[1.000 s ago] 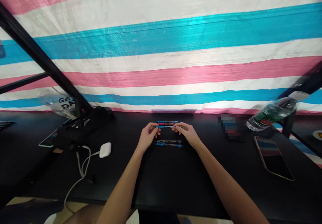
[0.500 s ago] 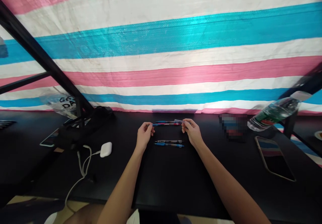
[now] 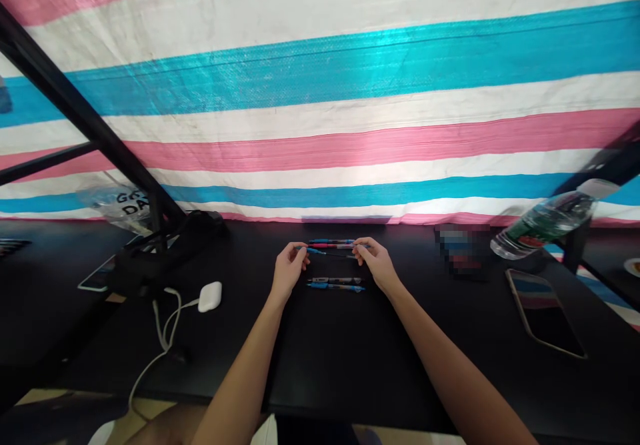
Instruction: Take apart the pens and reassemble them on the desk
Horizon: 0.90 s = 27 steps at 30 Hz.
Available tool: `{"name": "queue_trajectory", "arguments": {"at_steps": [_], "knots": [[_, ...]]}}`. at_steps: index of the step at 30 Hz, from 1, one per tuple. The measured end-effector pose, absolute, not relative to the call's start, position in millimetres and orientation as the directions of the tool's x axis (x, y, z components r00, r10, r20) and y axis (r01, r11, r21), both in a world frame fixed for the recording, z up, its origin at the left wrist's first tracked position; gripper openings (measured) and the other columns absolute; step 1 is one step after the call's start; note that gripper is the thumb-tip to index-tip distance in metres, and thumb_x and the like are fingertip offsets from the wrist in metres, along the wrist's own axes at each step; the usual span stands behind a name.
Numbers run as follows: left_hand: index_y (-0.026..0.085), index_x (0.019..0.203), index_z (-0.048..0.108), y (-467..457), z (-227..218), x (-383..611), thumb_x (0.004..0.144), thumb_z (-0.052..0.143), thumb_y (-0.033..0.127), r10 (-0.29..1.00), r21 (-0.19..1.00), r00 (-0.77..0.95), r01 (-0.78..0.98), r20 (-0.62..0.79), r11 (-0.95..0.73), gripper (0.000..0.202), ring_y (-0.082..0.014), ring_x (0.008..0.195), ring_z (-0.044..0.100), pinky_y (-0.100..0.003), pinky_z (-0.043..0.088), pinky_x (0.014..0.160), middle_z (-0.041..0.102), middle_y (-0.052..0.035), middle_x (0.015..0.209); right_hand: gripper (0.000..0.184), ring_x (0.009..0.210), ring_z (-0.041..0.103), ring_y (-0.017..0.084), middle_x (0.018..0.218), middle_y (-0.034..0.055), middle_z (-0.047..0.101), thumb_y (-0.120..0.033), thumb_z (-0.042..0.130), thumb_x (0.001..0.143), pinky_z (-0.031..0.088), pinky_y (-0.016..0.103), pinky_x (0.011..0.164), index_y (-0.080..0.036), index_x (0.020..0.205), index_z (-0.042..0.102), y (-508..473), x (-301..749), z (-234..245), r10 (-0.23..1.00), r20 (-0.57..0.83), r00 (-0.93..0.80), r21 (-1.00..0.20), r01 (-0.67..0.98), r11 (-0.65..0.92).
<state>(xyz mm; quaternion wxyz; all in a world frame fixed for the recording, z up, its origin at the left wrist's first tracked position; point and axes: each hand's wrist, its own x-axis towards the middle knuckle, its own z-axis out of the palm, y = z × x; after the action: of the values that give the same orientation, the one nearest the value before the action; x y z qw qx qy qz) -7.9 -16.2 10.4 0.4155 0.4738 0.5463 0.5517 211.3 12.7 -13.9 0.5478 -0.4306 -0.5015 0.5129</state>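
Observation:
My left hand [image 3: 290, 266] pinches the blue end of a pen [image 3: 316, 251]. A thin dark rod, apparently its refill [image 3: 339, 255], runs from that blue end toward my right hand [image 3: 373, 258]. The right fingers are closed on a pale, clear pen barrel, mostly hidden by them. Just behind lie a blue pen [image 3: 331, 241] and a red pen [image 3: 333, 246], side by side. Nearer to me, a grey-black pen [image 3: 334, 280] and another blue pen [image 3: 335, 287] rest parallel on the black table [image 3: 340, 351].
On the left are a white earphone case [image 3: 210, 296], a white cable [image 3: 150, 363], a phone [image 3: 97, 277] and a black bag-like heap [image 3: 145, 268]. A tilted water bottle [image 3: 545, 225] and a phone [image 3: 545, 311] are at right. A striped sheet [image 3: 320, 118] hangs behind.
My right hand has moved slightly left, and its clear piece has dropped lower. The blue end in my left hand now points down to the right, with the thin dark rod visible between the hands.

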Motion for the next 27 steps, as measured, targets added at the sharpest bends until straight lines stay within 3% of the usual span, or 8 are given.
{"name": "queue_trajectory", "arguments": {"at_steps": [12, 20, 27], "knots": [[0.017, 0.086, 0.061, -16.2, 13.7, -13.0, 0.078, 0.058, 0.038, 0.937, 0.989, -0.319, 0.084, 0.140, -0.119, 0.023, -0.0090, 0.049, 0.046, -0.021, 0.038, 0.047, 0.051, 0.0038, 0.057, 0.027, 0.053, 0.048, 0.011, 0.066, 0.0011, 0.061, -0.043, 0.067, 0.071, 0.039, 0.027, 0.049, -0.019, 0.083, 0.063, 12.7, 210.5, -10.9, 0.996, 0.092, 0.017, -0.975, -0.200, 0.093], [0.013, 0.080, 0.056, -16.3, 14.6, -6.8, 0.065, 0.070, 0.030, 0.960, 0.983, -0.272, -0.182, -0.071, 0.021, 0.027, -0.0132, 0.065, 0.060, -0.024, 0.043, 0.055, 0.065, -0.0056, 0.076, 0.026, 0.058, 0.052, 0.013, 0.069, 0.0008, 0.060, -0.037, 0.072, 0.065, 0.040, 0.028, 0.050, -0.020, 0.080, 0.059, 15.9, 213.1, -9.5, 0.997, 0.037, 0.069, -0.919, -0.389, 0.061], [0.012, 0.097, 0.057, -19.7, 16.9, -3.6, 0.073, 0.064, 0.032, 0.982, 0.947, -0.123, -0.305, -0.143, 0.100, 0.032, -0.0128, 0.063, 0.059, -0.025, 0.042, 0.055, 0.063, -0.0038, 0.074, 0.028, 0.054, 0.047, 0.012, 0.062, 0.0007, 0.058, -0.040, 0.067, 0.071, 0.037, 0.029, 0.051, -0.017, 0.087, 0.068, 12.4, 215.8, -1.4, 1.000, -0.002, -0.026, -0.905, -0.426, -0.013]]}}
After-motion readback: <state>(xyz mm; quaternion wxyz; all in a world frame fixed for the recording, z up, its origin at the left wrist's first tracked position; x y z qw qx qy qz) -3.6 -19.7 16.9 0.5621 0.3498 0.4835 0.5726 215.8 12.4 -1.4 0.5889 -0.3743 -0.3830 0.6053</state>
